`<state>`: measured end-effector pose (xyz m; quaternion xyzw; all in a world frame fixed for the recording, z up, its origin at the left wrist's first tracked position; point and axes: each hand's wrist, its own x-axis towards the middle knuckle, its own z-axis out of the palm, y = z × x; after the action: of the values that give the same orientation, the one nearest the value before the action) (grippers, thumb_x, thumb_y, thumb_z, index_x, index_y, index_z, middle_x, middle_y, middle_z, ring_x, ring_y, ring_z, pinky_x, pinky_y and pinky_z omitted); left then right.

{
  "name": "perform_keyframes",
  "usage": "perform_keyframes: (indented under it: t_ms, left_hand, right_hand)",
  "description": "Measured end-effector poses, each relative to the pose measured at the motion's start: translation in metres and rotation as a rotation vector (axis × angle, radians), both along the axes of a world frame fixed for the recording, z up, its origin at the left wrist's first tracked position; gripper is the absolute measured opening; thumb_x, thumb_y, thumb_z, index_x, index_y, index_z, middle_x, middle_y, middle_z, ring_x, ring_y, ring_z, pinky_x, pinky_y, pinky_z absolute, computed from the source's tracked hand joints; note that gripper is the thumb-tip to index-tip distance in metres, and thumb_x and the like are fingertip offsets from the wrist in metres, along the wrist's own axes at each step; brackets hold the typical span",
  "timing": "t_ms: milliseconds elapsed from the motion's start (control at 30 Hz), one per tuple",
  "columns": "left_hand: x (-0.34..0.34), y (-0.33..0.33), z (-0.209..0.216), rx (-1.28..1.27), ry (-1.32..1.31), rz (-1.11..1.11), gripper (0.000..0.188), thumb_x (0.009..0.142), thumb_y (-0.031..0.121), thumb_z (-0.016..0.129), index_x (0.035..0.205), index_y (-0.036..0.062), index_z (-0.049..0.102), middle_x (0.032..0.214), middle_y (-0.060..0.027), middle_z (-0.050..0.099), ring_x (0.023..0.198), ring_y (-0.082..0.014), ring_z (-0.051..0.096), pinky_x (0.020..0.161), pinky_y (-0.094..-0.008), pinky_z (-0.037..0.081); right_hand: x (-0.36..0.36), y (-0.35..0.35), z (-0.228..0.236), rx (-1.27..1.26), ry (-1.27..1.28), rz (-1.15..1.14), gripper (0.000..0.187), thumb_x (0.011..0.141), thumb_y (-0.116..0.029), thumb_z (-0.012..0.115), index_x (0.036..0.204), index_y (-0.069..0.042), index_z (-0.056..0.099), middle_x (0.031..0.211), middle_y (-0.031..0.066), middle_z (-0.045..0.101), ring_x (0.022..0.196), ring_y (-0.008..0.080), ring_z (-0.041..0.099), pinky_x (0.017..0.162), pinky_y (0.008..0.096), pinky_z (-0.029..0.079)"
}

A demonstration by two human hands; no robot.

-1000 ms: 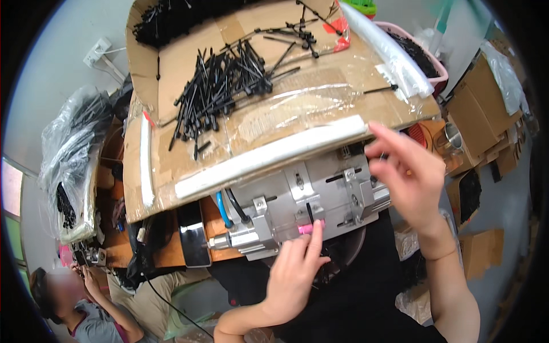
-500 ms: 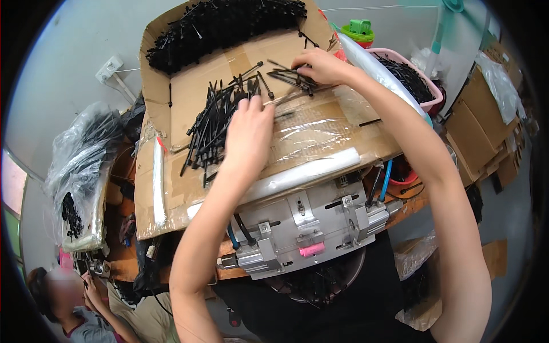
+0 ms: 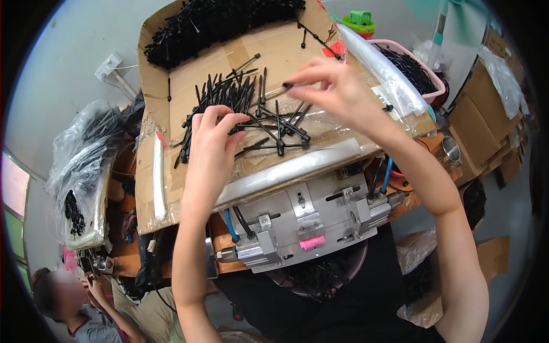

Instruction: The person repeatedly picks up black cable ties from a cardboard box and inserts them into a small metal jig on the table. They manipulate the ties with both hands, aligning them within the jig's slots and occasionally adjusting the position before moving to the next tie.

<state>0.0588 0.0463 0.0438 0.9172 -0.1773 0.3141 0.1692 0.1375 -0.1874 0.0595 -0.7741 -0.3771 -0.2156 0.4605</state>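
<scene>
Thin black plastic rods with a knob at one end lie in a heap (image 3: 217,94) on the tilted cardboard box. At the heap's right edge my left hand (image 3: 210,143) rests with curved fingers, its thumb and forefinger apart. Just right of it, several loose rods (image 3: 280,128) lie crossed on the cardboard. Raised above these, my right hand (image 3: 337,91) pinches a black rod between thumb and finger; only its dark end shows at the fingertips, and motion blurs the hand.
A dense mass of black rods (image 3: 223,28) fills the box's far end. Below its near edge sits a metal fixture (image 3: 303,223) with a pink block (image 3: 313,242). A pink basket (image 3: 437,86) of rods stands right. A person (image 3: 86,308) sits lower left.
My left hand has drawn back left and nearer to me. My right hand has lifted and shifted right. Several rods now lie spread between them, nearer than before.
</scene>
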Motion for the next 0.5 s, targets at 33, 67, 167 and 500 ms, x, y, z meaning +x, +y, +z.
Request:
perform_keyframes:
  t_ms: [33,67,167,500]
  left_hand:
    - [-0.004,-0.007,0.003,0.014,0.003,-0.006,0.02,0.08,0.002,0.07,0.101,0.0046,0.068,0.102,-0.0097,0.059,0.098,-0.0293,0.054,0.087,-0.0386,0.046]
    - [-0.008,-0.017,0.005,0.028,0.006,-0.013,0.019,0.081,0.003,0.07,0.1,0.0041,0.068,0.101,-0.0102,0.059,0.099,-0.03,0.054,0.086,-0.039,0.046]
    - [-0.005,-0.055,-0.001,-0.1,0.151,-0.118,0.017,0.082,0.011,0.073,0.097,0.0043,0.068,0.091,-0.0134,0.061,0.089,-0.0314,0.06,0.08,-0.0398,0.049]
    - [0.015,-0.035,0.031,-0.378,0.585,-0.073,0.021,0.09,0.016,0.07,0.107,0.0027,0.071,0.09,-0.0036,0.069,0.085,-0.0077,0.059,0.075,-0.0246,0.046]
  right_hand:
    - [-0.001,-0.005,0.007,0.013,0.091,-0.029,0.02,0.083,-0.022,0.075,0.093,-0.005,0.076,0.081,0.0094,0.069,0.075,0.0164,0.063,0.066,0.0302,0.049]
    - [0.002,-0.01,0.007,0.0,0.089,-0.034,0.022,0.084,-0.02,0.074,0.097,-0.002,0.075,0.079,0.007,0.069,0.072,0.0082,0.06,0.063,0.025,0.046]
    - [-0.001,-0.016,0.006,0.104,0.339,0.055,0.026,0.087,-0.02,0.073,0.101,0.003,0.072,0.081,0.0066,0.07,0.07,0.0083,0.062,0.061,0.0238,0.047]
    - [-0.032,-0.059,0.013,0.275,0.393,0.162,0.029,0.095,-0.023,0.067,0.109,0.003,0.067,0.09,0.0105,0.073,0.073,0.0099,0.067,0.06,0.0192,0.047]
